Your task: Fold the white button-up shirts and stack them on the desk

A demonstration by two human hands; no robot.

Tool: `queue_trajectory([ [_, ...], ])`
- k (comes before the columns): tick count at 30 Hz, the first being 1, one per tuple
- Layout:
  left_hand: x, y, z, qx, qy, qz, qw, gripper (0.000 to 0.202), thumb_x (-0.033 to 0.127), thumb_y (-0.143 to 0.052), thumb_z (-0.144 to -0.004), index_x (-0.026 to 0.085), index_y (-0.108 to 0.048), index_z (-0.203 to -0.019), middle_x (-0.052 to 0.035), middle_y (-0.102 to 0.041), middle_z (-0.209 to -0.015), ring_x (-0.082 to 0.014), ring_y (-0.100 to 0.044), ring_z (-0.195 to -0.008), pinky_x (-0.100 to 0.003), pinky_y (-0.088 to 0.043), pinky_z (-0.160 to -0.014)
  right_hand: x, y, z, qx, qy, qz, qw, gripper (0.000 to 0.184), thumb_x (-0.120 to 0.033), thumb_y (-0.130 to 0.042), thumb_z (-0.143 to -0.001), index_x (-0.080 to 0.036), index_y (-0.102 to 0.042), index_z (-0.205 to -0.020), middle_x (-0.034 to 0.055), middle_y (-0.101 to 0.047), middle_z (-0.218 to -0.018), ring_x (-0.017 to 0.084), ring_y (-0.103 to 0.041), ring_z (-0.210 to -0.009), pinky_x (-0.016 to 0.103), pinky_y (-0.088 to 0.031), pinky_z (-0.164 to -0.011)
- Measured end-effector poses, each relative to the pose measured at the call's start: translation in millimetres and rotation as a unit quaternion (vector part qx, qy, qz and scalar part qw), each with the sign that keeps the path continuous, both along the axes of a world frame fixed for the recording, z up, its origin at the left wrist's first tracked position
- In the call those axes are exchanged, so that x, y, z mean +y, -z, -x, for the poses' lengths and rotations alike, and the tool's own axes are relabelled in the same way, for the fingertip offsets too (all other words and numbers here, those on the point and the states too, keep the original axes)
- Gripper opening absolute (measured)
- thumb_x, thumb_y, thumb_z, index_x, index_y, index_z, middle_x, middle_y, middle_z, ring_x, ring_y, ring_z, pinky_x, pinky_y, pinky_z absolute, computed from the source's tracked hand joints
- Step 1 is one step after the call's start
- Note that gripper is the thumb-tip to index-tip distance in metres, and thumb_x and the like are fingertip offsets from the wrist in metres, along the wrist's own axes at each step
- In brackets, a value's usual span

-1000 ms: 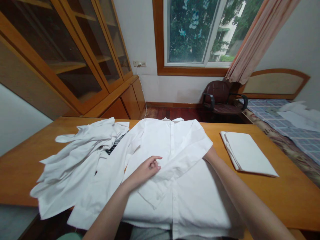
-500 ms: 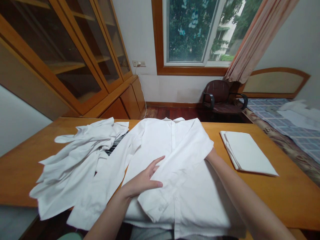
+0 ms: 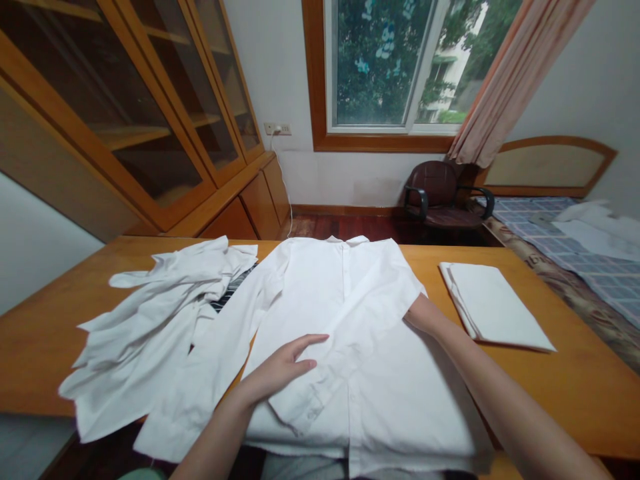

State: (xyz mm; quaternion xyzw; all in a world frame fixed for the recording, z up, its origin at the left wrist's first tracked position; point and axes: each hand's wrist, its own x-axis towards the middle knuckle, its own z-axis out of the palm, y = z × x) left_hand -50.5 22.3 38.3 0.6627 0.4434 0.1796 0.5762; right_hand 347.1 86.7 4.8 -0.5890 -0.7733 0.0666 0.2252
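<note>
A white button-up shirt lies front up on the table, its collar at the far side. One sleeve is folded diagonally across the front, its cuff near the bottom left of the body. My left hand rests on the shirt beside this sleeve, thumb and fingers apart, holding nothing. At the shirt's right edge, my right hand reaches under the folded sleeve; the cloth hides its fingers, so its grip cannot be made out. The other sleeve stretches down to the left.
Several crumpled white garments lie on the left of the wooden table, with a black striped cloth under them. A folded white garment lies on the right. Beyond stand a brown armchair and a bed.
My right hand has moved slightly left under the sleeve. The folded sleeve and its cuff have shifted a little left, and my left hand's fingers have come closer together.
</note>
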Motion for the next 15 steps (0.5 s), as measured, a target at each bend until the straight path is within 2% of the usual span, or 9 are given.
queue_trajectory([
  [2,-0.8,1.3,3.7,-0.016,-0.023,0.0,1.0,0.053,0.038,-0.067,-0.086,0.028,-0.062,-0.137,-0.0049,-0.057,-0.147,-0.027,-0.048,-0.139,-0.044,-0.029,-0.121,-3.0,-5.2,-9.1,-0.012,-0.039,0.039,0.998,0.024,-0.032,-0.057,-0.096,-0.021,-0.072,-0.112,0.0106,-0.069,-0.119,0.024,-0.066,-0.103,0.038,-0.056,-0.09],
  [4,-1.6,1.7,8.1,-0.03,-0.054,-0.001,0.998,0.052,0.038,-0.067,-0.085,0.027,-0.062,-0.136,-0.0049,-0.057,-0.147,-0.0273,-0.047,-0.14,-0.044,-0.029,-0.122,-6.9,-12.7,-22.0,-0.024,-0.076,0.084,0.993,0.028,-0.025,-0.051,-0.093,-0.022,-0.077,-0.102,0.0089,-0.075,-0.108,0.025,-0.069,-0.099,0.035,-0.055,-0.089],
  [5,-2.0,1.4,10.3,-0.035,-0.069,-0.002,0.997,0.053,0.038,-0.068,-0.085,0.027,-0.062,-0.136,-0.0047,-0.057,-0.148,-0.0273,-0.046,-0.141,-0.045,-0.028,-0.122,-8.4,-16.8,-29.1,-0.029,-0.074,0.098,0.992,0.031,-0.024,-0.048,-0.091,-0.023,-0.078,-0.099,0.0072,-0.076,-0.104,0.024,-0.07,-0.097,0.035,-0.055,-0.088],
  [8,-3.3,-0.7,14.5,-0.025,-0.078,-0.005,0.997,0.055,0.038,-0.069,-0.083,0.027,-0.062,-0.137,-0.0042,-0.055,-0.149,-0.0276,-0.044,-0.142,-0.045,-0.027,-0.123,-7.4,-26.1,-45.5,-0.032,0.022,0.077,0.996,0.032,-0.027,-0.046,-0.09,-0.024,-0.077,-0.097,0.0049,-0.078,-0.098,0.024,-0.072,-0.089,0.036,-0.056,-0.083],
  [10,-3.9,-1.7,15.0,0.003,-0.047,-0.004,0.999,0.055,0.038,-0.068,-0.084,0.028,-0.061,-0.137,-0.0042,-0.055,-0.149,-0.0276,-0.045,-0.141,-0.045,-0.028,-0.123,-1.0,-27.5,-48.1,-0.03,0.081,0.036,0.996,0.034,-0.031,-0.045,-0.092,-0.023,-0.076,-0.102,0.0071,-0.077,-0.103,0.026,-0.072,-0.092,0.038,-0.056,-0.085],
  [11,-4.0,-1.6,14.7,0.018,-0.032,-0.006,0.999,0.055,0.038,-0.068,-0.084,0.028,-0.061,-0.138,-0.004,-0.055,-0.149,-0.0273,-0.046,-0.141,-0.044,-0.028,-0.122,3.6,-26.5,-46.3,-0.029,0.089,0.014,0.996,0.036,-0.032,-0.043,-0.094,-0.021,-0.075,-0.107,0.009,-0.076,-0.109,0.027,-0.071,-0.099,0.039,-0.055,-0.09],
  [13,-3.5,-0.1,14.0,0.045,-0.016,-0.016,0.999,0.053,0.037,-0.066,-0.086,0.028,-0.061,-0.138,-0.0034,-0.056,-0.149,-0.0265,-0.047,-0.14,-0.042,-0.029,-0.122,14.1,-21.4,-37.8,-0.031,0.074,-0.019,0.997,0.043,-0.035,-0.039,-0.098,-0.016,-0.07,-0.121,0.0137,-0.07,-0.125,0.029,-0.065,-0.117,0.042,-0.049,-0.105],
  [15,-1.9,2.6,13.8,0.063,-0.021,-0.032,0.997,0.052,0.036,-0.064,-0.086,0.028,-0.061,-0.138,-0.003,-0.057,-0.147,-0.0259,-0.049,-0.139,-0.04,-0.03,-0.121,24.7,-13.4,-25.4,-0.039,0.041,-0.029,0.998,0.05,-0.039,-0.036,-0.101,-0.012,-0.062,-0.134,0.0167,-0.058,-0.143,0.03,-0.054,-0.133,0.044,-0.041,-0.115],
])
